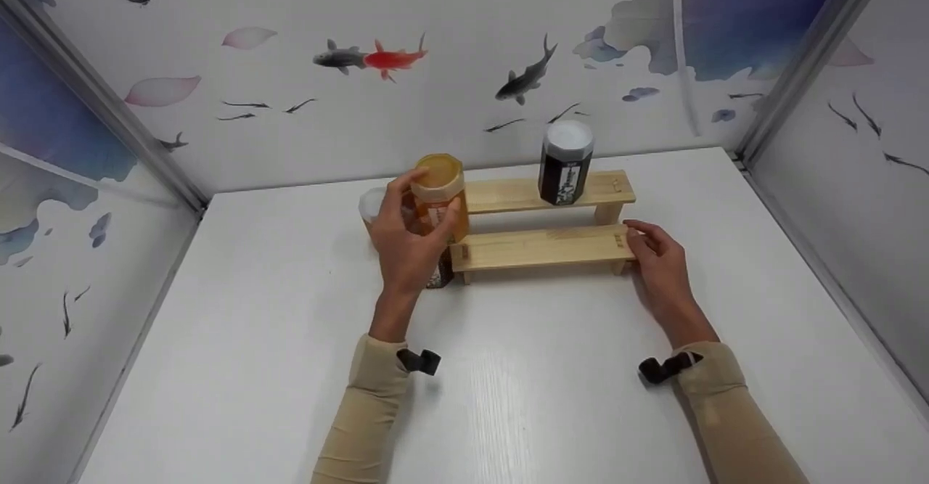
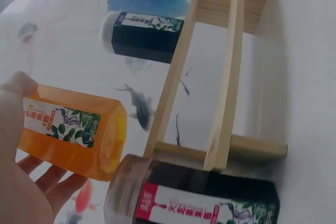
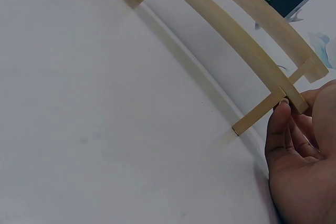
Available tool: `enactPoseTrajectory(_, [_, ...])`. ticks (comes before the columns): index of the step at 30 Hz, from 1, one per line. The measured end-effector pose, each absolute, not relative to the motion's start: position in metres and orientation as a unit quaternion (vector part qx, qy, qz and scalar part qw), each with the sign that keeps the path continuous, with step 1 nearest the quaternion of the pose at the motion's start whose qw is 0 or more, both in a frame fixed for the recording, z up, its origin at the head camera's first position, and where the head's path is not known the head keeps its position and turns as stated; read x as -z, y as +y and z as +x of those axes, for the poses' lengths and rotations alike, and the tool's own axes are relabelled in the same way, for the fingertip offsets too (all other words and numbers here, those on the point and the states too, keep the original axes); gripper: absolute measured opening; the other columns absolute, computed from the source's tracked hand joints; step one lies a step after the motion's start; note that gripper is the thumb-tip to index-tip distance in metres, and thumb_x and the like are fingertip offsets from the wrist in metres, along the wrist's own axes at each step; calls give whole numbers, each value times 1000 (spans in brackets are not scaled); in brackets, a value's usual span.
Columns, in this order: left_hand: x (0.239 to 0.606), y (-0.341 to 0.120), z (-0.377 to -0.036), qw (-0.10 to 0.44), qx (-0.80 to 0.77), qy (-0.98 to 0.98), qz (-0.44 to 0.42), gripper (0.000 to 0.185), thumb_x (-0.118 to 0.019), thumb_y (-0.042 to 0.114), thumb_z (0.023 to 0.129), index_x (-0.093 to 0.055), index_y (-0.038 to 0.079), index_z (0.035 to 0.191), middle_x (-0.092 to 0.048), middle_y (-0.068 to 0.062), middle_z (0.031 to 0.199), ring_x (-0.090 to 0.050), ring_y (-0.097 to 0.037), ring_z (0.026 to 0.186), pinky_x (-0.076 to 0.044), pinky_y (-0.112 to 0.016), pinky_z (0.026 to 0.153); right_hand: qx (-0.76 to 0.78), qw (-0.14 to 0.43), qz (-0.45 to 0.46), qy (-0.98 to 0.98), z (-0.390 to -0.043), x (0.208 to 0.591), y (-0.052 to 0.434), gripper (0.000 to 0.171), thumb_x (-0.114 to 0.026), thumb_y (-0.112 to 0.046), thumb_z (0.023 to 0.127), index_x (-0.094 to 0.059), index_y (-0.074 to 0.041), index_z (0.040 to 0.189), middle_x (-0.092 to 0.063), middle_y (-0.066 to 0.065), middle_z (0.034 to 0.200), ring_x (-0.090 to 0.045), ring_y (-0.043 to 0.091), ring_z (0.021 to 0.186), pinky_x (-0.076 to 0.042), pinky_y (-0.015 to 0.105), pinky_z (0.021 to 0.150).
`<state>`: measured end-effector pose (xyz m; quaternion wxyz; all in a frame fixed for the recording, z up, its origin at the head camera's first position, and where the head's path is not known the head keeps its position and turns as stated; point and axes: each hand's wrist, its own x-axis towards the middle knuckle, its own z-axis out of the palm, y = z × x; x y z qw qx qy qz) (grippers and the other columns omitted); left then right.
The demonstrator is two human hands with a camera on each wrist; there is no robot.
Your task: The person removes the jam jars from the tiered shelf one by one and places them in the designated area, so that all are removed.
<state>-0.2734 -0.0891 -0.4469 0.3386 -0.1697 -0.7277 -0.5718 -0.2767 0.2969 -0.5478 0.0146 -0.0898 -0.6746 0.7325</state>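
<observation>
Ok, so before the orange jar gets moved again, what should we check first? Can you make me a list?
1. Left hand holds the orange jar firmly, fingers curled round it: ok.
2. Right hand steadies the wooden shelf, fingertips at the end of its lower step: ok.
3. Lower step has bare room for a jar: ok.
4. Black jar with the white lid stands upright on the upper step, away from the hands: ok.
5. Dark jar beside the shelf's left end sits close under the orange jar and could get bumped: not ok.
6. Orange jar's lid is screwed tight: cannot tell.
</observation>
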Motion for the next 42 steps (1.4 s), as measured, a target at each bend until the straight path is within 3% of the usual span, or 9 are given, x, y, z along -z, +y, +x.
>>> enactPoseTrajectory(4, [448, -108, -270, 349, 561, -733, -160, 56, -85, 25, 94, -62, 16, 145, -66, -6, 137, -70, -20, 121, -66, -45, 92, -723, 20, -92, -685, -276, 548, 297, 56, -63, -43, 109, -55, -11, 155, -60, 4, 138, -61, 15, 128, -57, 14, 98])
enactPoseTrajectory(10, [449, -135, -264, 365, 537, -750, -123, 56, -87, 26, 93, -64, 16, 143, -68, -5, 139, -68, -23, 122, -66, -47, 92, -706, 37, -92, -701, -277, 548, 296, 54, -63, -40, 110, -57, -8, 153, -63, 2, 125, -65, 9, 116, -57, 13, 91])
enactPoseTrajectory(20, [459, -171, -259, 374, 532, -755, -80, 61, -89, 16, 89, -62, 9, 144, -66, -11, 141, -67, -28, 125, -65, -53, 93, -717, 22, -84, -691, -277, 549, 295, 58, -62, -41, 110, -53, -8, 157, -60, 3, 138, -62, 13, 128, -57, 15, 98])
enactPoseTrajectory(28, [471, -186, -256, 372, 517, -769, -62, 62, -90, 17, 89, -61, 8, 143, -66, -11, 140, -67, -27, 124, -66, -56, 90, -702, 23, -85, -706, -278, 548, 296, 56, -61, -44, 110, -54, -12, 156, -60, 3, 135, -62, 12, 125, -57, 14, 96])
enactPoseTrajectory(35, [494, -198, -263, 317, 519, -792, -58, 58, -92, 21, 87, -64, 11, 136, -66, -8, 131, -63, -21, 113, -66, -55, 82, -736, 18, -85, -671, -277, 549, 296, 58, -63, -39, 110, -52, -8, 157, -59, 4, 133, -62, 13, 126, -58, 15, 97])
enactPoseTrajectory(42, [509, -206, -266, 261, 512, -817, -55, 57, -92, 21, 86, -62, 14, 133, -65, -5, 128, -61, -19, 113, -66, -49, 84, -744, 20, -88, -662, -278, 548, 296, 57, -64, -37, 110, -52, -7, 157, -57, 5, 133, -60, 14, 128, -58, 16, 97])
